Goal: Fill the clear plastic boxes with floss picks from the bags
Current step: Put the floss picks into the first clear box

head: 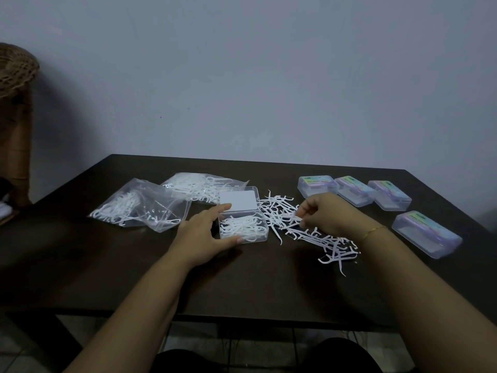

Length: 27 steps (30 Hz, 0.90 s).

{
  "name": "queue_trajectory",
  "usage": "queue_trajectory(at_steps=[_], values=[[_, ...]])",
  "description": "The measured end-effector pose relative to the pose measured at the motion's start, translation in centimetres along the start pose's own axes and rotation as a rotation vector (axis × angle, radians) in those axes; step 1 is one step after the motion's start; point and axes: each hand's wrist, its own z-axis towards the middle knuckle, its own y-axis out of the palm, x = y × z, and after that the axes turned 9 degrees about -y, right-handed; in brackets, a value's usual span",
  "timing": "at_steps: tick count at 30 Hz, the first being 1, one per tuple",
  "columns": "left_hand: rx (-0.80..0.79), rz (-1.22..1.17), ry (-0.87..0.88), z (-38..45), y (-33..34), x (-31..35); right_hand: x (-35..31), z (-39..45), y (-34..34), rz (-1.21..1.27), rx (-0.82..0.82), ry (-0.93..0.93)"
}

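An open clear plastic box (243, 227) sits mid-table, partly filled with white floss picks, its lid (238, 199) tipped back. My left hand (204, 232) grips the box from its left side, thumb at the front edge and fingers at the hinge. A loose pile of floss picks (301, 224) lies to the right of the box. My right hand (325, 214) rests over this pile, its fingertips pinching picks. Two clear bags of picks (142, 205) (199, 185) lie to the left and behind the box.
Several closed clear boxes with coloured labels stand at the right: three in a back row (317, 185) (355, 191) (390, 195) and one nearer (427, 234). The dark table (107, 265) meets a grey wall. A wicker chair (16, 103) stands at far left.
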Motion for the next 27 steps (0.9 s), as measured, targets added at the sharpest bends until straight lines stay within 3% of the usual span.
queue_trajectory(at_steps=[7,15,22,27], values=[[0.011,-0.024,-0.022,-0.1,0.0,0.0,-2.3,1.6,2.3,-0.026,0.094,-0.179],[0.004,-0.042,-0.019,0.0,0.3,-0.4,-5.8,3.6,4.1,-0.027,0.021,-0.299],[0.008,-0.012,0.006,-0.2,0.1,-0.1,-2.0,3.9,3.1,-0.148,0.104,-0.113],[-0.004,0.002,0.001,-0.2,-0.1,0.1,1.3,4.0,3.0,-0.371,0.011,0.125]])
